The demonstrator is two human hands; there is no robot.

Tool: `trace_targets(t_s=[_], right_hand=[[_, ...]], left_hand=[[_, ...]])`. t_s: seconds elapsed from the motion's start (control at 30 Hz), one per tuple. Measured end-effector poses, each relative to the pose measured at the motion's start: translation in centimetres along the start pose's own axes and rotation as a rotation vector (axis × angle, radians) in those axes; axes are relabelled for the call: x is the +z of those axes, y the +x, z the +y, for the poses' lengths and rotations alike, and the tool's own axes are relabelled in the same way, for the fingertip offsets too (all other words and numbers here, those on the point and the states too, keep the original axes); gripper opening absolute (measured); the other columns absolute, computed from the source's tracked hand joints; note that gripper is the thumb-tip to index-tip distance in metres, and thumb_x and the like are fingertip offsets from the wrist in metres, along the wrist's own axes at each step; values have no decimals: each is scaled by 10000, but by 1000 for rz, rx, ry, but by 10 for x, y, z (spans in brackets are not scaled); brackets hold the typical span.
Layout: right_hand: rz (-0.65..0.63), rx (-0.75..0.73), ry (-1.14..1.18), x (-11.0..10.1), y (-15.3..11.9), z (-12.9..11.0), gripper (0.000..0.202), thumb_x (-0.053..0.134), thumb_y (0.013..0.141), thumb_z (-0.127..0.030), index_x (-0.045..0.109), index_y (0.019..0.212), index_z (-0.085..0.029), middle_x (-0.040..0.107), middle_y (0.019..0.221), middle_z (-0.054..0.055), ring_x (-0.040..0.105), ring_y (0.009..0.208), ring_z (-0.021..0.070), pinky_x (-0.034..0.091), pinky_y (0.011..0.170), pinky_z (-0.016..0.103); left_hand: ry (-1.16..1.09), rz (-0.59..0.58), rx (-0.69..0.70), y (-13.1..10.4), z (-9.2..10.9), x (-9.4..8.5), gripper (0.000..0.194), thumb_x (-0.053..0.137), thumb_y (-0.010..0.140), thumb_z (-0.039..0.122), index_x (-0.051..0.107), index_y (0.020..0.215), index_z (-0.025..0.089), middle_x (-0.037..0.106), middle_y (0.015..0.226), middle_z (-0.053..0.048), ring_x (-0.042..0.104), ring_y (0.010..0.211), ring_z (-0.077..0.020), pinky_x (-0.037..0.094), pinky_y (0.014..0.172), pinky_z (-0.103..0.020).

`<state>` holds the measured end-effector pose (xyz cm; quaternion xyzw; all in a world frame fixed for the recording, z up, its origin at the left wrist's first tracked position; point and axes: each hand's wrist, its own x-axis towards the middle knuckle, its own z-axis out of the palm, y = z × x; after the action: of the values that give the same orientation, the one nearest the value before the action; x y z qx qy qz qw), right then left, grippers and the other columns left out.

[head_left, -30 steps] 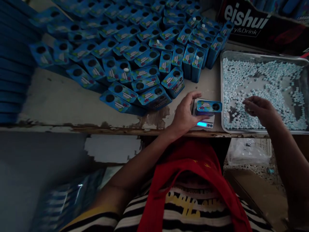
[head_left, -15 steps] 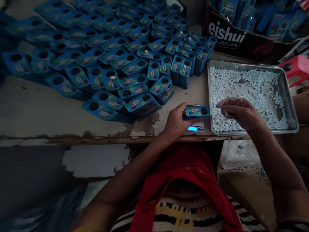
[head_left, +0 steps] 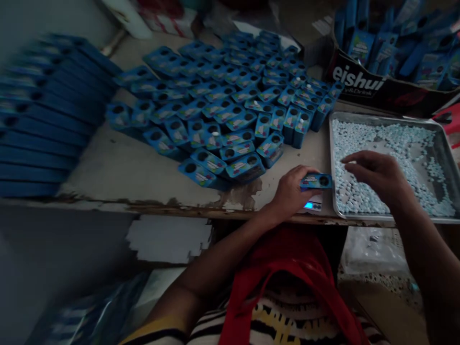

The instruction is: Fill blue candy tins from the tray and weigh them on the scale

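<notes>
My left hand (head_left: pixel 290 192) grips a small blue candy box (head_left: pixel 312 180) printed with lettering, its round dark hole facing up. The box is held over a small scale (head_left: pixel 316 203) with a lit blue display, and whether they touch is hard to tell. My right hand (head_left: pixel 383 175) is over the left part of a metal tray (head_left: pixel 390 218). Its thumb and index finger are slightly apart, and I make out nothing between them. Small pale blue and white candies (head_left: pixel 377 196) lie spread in the tray.
Many similar blue boxes (head_left: pixel 215 110) stand on the worn table (head_left: pixel 118 177), a few with a white candy on top. More boxes (head_left: pixel 46 120) are lined up at the left. A black carton (head_left: pixel 381 91) full of boxes stands behind the tray.
The camera view has swung left, bringing the row of boxes at the left into sight. My right thumb and index finger have parted somewhat. My left hand still holds the box by the scale.
</notes>
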<state>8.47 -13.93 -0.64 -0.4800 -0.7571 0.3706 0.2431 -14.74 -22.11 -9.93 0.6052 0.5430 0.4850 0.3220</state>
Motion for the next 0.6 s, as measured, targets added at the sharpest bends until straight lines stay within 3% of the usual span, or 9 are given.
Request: trace_targets(t_s=[0.07, 0.13, 0.23, 0.3, 0.37, 0.47, 0.57, 0.6], right_hand=[[183, 25, -17, 4, 8, 17, 239, 815, 959, -449, 854, 990, -215, 615, 633, -14, 507, 561, 154, 358, 538, 293], [262, -50, -67, 18, 25, 26, 206, 810, 952, -410, 840, 1015, -215, 611, 645, -21, 502, 553, 156, 373, 537, 294], [193, -371, -177, 50, 61, 17, 208, 767, 984, -340, 822, 1144, -219, 734, 859, 42, 627, 679, 199, 515, 638, 333], [69, -627, -258, 73, 84, 3, 209, 707, 1024, -292, 804, 1200, -233, 788, 1061, 96, 727, 861, 250, 603, 776, 383], [-63, -824, -358, 94, 100, -10, 235, 647, 1059, -253, 779, 1253, -235, 794, 1185, 126, 764, 1024, 297, 641, 896, 437], [-97, -935, -574, 116, 108, -14, 278, 601, 1099, -233, 737, 1340, -206, 782, 1254, 162, 773, 1099, 348, 663, 934, 498], [-4, -930, -634, 127, 103, -4, 403, 614, 1119, -240, 665, 1519, -235, 801, 1205, 151, 809, 1022, 363, 691, 810, 495], [1, -918, -608, 129, 101, 0, 515, 619, 1117, -231, 596, 1629, -279, 814, 1208, 137, 824, 1014, 362, 701, 785, 493]], left_hand=[[-21, -1, -12, 1, -2, -4, 514, 1060, 734, 152, 788, 1166, 217, 816, 1103, -38, 794, 1041, -239, 622, 977, -335], [-49, -26, -21, 1, -1, -12, 505, 1072, 734, 189, 780, 1145, 213, 812, 1089, -42, 794, 1024, -244, 623, 961, -338], [-76, -32, 38, -2, 15, -39, 431, 1035, 807, 228, 761, 1139, 207, 804, 1079, -45, 788, 1007, -236, 619, 938, -329], [-56, 47, 146, -5, 32, -74, 394, 988, 878, 265, 736, 1176, 209, 795, 1111, -47, 776, 1021, -224, 614, 942, -324], [32, 164, 263, -1, 45, -124, 384, 951, 928, 296, 709, 1214, 216, 780, 1156, -45, 760, 1054, -213, 609, 962, -324], [290, 339, 373, 31, 40, -228, 412, 954, 931, 294, 682, 1233, 233, 759, 1219, -31, 726, 1127, -214, 596, 1018, -350], [539, 485, 384, 106, 4, -356, 607, 1074, 800, 316, 620, 1199, 259, 735, 1201, 32, 648, 1095, -177, 577, 1034, -342], [590, 520, 307, 137, -11, -397, 673, 1106, 754, 307, 587, 1180, 257, 720, 1165, 70, 608, 1056, -143, 566, 1029, -308]])
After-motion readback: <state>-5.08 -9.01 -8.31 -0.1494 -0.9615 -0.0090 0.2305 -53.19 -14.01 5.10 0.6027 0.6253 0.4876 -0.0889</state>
